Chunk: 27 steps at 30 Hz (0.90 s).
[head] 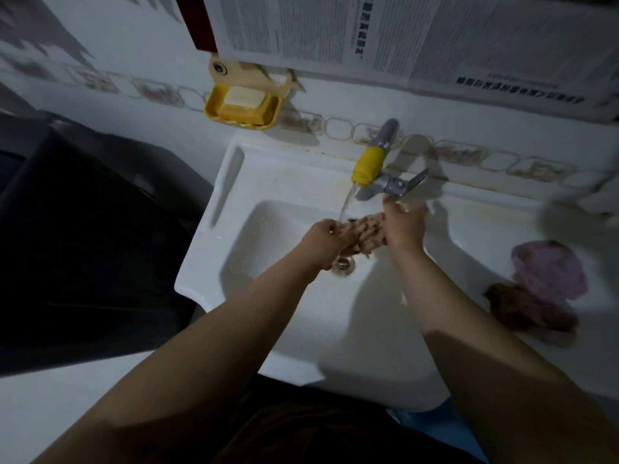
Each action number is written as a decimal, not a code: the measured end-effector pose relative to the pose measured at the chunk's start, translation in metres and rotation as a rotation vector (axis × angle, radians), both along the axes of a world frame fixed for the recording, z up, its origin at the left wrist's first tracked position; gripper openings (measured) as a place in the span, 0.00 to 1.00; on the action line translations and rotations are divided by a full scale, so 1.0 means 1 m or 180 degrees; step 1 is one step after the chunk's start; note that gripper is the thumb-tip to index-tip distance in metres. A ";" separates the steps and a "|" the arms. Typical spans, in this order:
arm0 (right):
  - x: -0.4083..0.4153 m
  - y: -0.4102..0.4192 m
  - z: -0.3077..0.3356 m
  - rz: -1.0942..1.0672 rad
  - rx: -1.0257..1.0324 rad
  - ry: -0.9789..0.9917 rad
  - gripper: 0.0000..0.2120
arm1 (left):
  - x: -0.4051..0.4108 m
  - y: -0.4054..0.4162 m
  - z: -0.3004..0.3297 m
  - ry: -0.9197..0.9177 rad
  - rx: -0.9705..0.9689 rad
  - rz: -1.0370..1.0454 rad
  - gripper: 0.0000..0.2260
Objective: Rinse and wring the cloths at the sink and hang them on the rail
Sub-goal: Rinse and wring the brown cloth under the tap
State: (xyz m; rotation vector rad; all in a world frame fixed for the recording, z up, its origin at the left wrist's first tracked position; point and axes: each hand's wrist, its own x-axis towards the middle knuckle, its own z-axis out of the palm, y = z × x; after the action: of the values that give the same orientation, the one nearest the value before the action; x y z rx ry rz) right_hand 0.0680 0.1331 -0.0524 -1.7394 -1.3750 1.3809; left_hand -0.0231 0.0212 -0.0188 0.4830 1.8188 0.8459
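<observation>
Over the drain of the white ceramic sink [288,309], a wet pinkish-brown cloth [467,234] sits bunched between both hands, under the thin stream of water [346,204] from the grey tap with a yellow rubber spout sleeve [367,165]. Left hand [323,244] grips the cloth's left end, fingers curled round it; right hand [403,224] grasps the right end, fingers wrapped over the fabric. Metal drain ring [342,262] shows just below the cloth. Metal tap lever [407,184] sticks out right, close above the right hand. On the sink's right ledge lie a crumpled pink cloth [549,271] and a crumpled brown cloth [522,311], touching each other, well apart from the hands. On the tiled wall, a yellow plastic soap dish [242,107] holds a pale soap bar [243,96]. Printed newspaper sheets [385,35] hang on the wall above the tap
</observation>
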 end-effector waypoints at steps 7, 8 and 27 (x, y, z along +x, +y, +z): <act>-0.002 0.028 0.026 0.1001 0.0243 -0.0069 0.34 | -0.011 0.003 0.009 -0.0330 0.0164 0.0258 0.10; 0.006 0.026 0.029 0.1173 0.0193 -0.0070 0.32 | -0.014 0.002 0.011 -0.0326 0.0340 0.0353 0.10; 0.014 -0.061 0.064 0.1770 -0.0745 0.0433 0.03 | -0.096 -0.032 0.037 0.1466 0.0705 -0.1832 0.16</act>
State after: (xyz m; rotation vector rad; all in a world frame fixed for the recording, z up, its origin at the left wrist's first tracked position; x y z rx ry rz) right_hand 0.0816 0.0719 0.0112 -1.4119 -1.7561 1.9840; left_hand -0.1195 -0.0109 0.0186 1.3594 1.8412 0.5574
